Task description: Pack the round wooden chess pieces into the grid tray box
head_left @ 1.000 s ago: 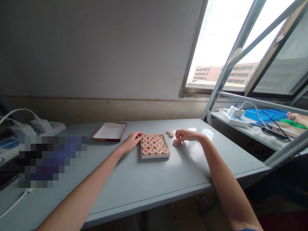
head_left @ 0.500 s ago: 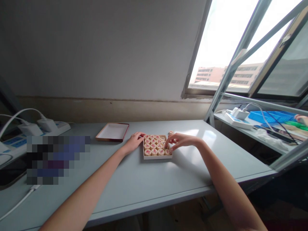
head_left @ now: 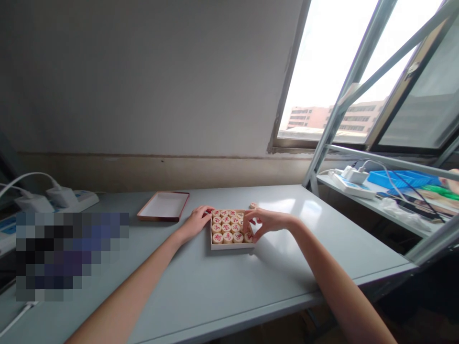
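Observation:
A shallow white box sits on the grey table, filled with several round wooden chess pieces marked in red. My left hand rests against the box's left edge, fingers curled on its rim. My right hand hovers over the box's right side with thumb and fingers pinched together around a piece there. One loose wooden piece lies on the table just behind the box.
The box's red-edged lid lies open to the left. Power strips with chargers and cables sit at the far left. A metal shelf frame at the right holds a blue tray and cables; another person's hand shows there.
My right hand has moved left from the loose pieces beside the box to over the box's right side. Fewer loose pieces lie on the table. The left hand stayed on the box.

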{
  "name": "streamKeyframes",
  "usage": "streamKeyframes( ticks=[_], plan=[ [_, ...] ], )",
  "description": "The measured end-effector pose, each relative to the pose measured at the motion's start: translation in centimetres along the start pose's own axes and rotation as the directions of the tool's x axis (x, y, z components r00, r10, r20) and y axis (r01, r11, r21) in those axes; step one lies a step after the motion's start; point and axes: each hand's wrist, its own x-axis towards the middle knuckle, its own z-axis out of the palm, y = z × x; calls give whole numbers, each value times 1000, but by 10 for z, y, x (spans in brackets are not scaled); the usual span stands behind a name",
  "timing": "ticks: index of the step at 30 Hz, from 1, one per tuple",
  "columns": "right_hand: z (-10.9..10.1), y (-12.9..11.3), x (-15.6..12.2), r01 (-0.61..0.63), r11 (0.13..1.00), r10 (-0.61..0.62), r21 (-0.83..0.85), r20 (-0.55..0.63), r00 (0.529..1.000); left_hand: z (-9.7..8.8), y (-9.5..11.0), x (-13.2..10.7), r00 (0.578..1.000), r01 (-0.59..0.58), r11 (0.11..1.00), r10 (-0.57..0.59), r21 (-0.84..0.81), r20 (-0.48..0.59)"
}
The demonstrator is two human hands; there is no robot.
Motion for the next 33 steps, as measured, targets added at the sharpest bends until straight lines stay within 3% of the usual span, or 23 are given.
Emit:
streamKeyframes(
  ticks=[4,8,14,17,20,22,25,27,30,33],
  plan=[
    [-6,2,-5,-3,998,7,62,-61,998,-1,2,0,1000,3,1000,-3,12,-2],
    [-11,4,-11,-32,999,34,21,-139,990,-2,4,0,1000,1,1000,-1,24,18],
    [1,4,0,14,998,-17,-61,-44,999,-2,3,0,1000,-13,1000,13,3,20],
    [-2,1,-3,1,997,-6,-71,-74,997,-1,2,1,1000,-10,1000,10,-13,29],
    [-12,3,-17,-79,996,74,-38,-114,991,-1,2,1,999,-7,1000,8,-13,32],
    [-17,10,-26,-180,984,180,0,-80,980,-1,1,1,1000,-8,1000,8,-14,26],
    [-18,26,-33,-385,923,384,-9,-55,922,-1,2,1,1000,-6,1000,6,-7,22],
    [-17,36,-34,-486,873,480,-34,-119,869,-2,3,1,1000,0,1000,0,-1,25],
    [-16,43,-34,-546,836,526,-59,-195,828,-2,4,0,1000,7,1000,-7,1,27],
    [-15,41,-31,-518,850,485,-100,-237,842,-1,4,-1,1000,9,1000,-9,-4,24]
  ],
)
